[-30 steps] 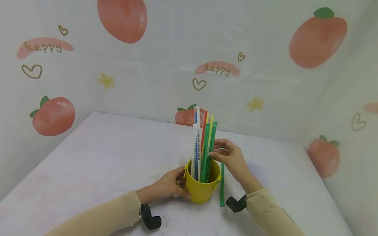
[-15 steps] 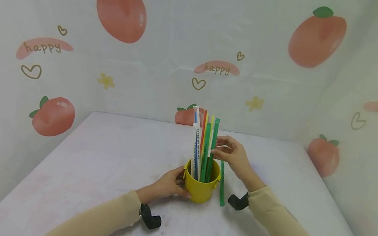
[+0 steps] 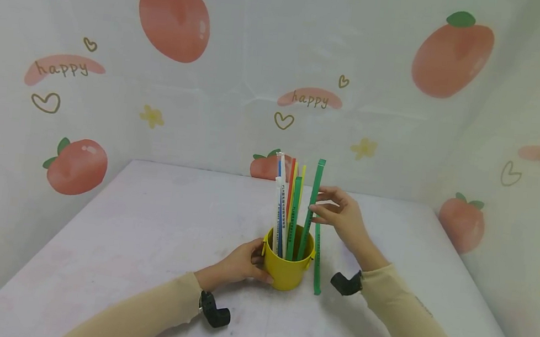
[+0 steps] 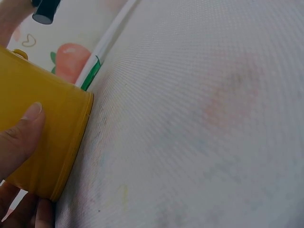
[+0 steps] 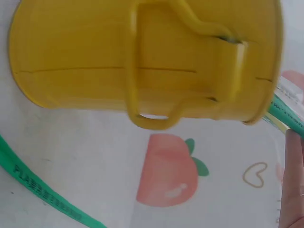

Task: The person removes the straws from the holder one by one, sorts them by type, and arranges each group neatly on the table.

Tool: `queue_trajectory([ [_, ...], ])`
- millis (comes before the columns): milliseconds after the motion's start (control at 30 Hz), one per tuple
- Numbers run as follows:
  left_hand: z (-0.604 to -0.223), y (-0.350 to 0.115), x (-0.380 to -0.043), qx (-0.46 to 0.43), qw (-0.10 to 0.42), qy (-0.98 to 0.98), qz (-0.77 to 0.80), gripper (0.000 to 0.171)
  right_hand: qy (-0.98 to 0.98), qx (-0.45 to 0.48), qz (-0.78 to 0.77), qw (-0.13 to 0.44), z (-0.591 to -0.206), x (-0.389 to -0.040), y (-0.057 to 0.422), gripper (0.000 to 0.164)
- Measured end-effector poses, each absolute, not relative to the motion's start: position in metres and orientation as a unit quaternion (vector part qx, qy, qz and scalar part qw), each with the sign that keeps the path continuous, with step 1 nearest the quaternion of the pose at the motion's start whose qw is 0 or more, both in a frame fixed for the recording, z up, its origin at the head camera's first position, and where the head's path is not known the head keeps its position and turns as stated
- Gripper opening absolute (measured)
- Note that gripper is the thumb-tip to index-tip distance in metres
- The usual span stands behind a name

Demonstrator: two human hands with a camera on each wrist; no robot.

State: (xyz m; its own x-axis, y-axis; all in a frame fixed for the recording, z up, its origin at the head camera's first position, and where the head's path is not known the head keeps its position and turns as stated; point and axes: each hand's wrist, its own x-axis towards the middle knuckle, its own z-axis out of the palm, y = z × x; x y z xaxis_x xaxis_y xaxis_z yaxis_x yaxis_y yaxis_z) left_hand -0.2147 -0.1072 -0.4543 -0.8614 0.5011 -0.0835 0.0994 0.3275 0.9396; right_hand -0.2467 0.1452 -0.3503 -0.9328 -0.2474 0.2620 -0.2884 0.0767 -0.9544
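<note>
My right hand (image 3: 339, 210) pinches a green-wrapped straw (image 3: 306, 229), probably light and bendy, best held mid-length, while my left hand (image 3: 241, 262) grips the yellow bucket (image 3: 286, 274).

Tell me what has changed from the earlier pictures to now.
The right hand, pinching a green straw, has moved up and to the right, raising the straw and tilting its top rightward; its lower end is still in the yellow bucket. Nothing was let go. The left hand still holds the bucket; the other straws and the loose straw beside it stayed put.
</note>
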Motion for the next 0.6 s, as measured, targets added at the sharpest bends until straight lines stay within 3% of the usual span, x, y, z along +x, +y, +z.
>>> queue_trajectory([
  [267,-0.454,-0.106,-0.214,0.187,0.18,0.796,0.547,0.087,-0.725,0.192,0.66,0.044,-0.339,-0.249,0.153,0.049],
  [600,-0.457,-0.107,-0.215,0.191,0.179,0.795,0.547,0.086,-0.664,0.213,0.712,0.088,-0.323,-0.25,0.172,0.045],
])
